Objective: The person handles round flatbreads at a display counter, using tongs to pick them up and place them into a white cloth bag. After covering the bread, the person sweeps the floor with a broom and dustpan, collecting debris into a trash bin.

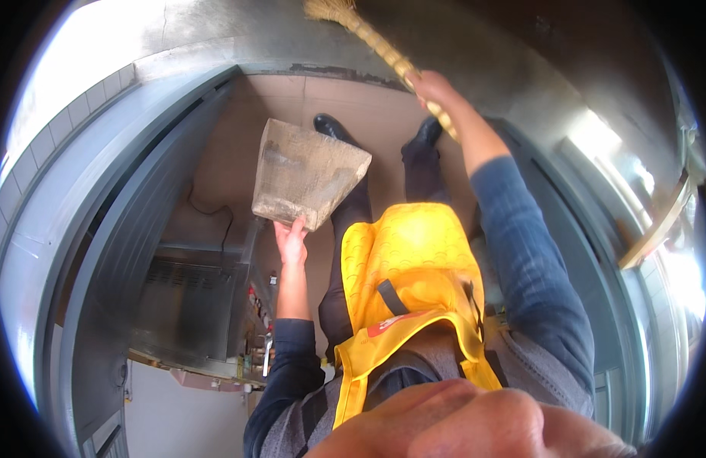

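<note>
In the gap between two grey-blue doors, seen in the head view, a person wearing a yellow apron point(414, 244) stands holding a broom point(379, 52) in one hand and a scoop in the other. Beyond the apron and to its left, the left grip point(291, 240) is clasped around the near edge of a worn, boxy scoop point(311, 168), its pale underside streaked with grey and its wider end tilted away. Straight out past the apron, the right grip point(435, 88) is closed around the broom's ribbed, straw-coloured handle, whose butt end points back toward the apron while the bristles point(330, 11) splay on the far side, cut off by the upper edge. Broom and scoop are well apart.

Past the apron's far hem, two dark shoes point(334, 127) rest on a brownish-pink floor point(284, 90), the left one just beside the scoop as the camera sees it. One door point(143, 183) stands well to the left of the apron, the other point(555, 206) to its right. Also left of the apron are a dark metal cabinet point(189, 301), a thin black cord point(230, 221) and, nearer, a row of small containers point(253, 305) too small to make out.
</note>
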The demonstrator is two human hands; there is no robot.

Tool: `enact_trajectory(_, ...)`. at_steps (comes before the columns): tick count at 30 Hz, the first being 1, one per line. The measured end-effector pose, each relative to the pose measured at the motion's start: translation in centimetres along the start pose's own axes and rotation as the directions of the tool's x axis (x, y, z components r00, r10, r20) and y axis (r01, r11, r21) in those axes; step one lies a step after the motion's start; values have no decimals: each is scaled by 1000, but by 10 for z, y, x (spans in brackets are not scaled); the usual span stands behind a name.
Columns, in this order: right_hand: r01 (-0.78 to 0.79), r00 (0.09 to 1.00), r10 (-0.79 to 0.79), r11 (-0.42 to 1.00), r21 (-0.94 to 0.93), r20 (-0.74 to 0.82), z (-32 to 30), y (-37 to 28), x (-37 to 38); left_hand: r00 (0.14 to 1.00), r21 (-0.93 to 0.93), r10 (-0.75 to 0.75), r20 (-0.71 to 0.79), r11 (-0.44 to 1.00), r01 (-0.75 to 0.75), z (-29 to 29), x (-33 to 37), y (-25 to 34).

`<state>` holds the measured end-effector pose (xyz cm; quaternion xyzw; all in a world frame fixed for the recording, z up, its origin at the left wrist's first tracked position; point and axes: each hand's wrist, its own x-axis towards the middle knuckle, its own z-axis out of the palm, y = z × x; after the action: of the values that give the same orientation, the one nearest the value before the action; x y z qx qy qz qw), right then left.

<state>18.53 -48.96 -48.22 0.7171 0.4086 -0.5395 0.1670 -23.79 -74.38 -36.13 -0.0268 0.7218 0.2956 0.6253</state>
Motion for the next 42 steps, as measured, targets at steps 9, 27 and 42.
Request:
enact_trajectory(9,-348,934,332,773,530,130,52,118,-117,1000,-9,16,19,1000,-16,15,2,-8)
enact_trajectory(27,-150,908,289,900,410,-302,0,206,-82,997,79,12,72,997,-18,33,12,9)
enact_trajectory(42,-288,902,395,851,439,-176,40,118,-216,996,82,23,82,996,-30,41,4,8)
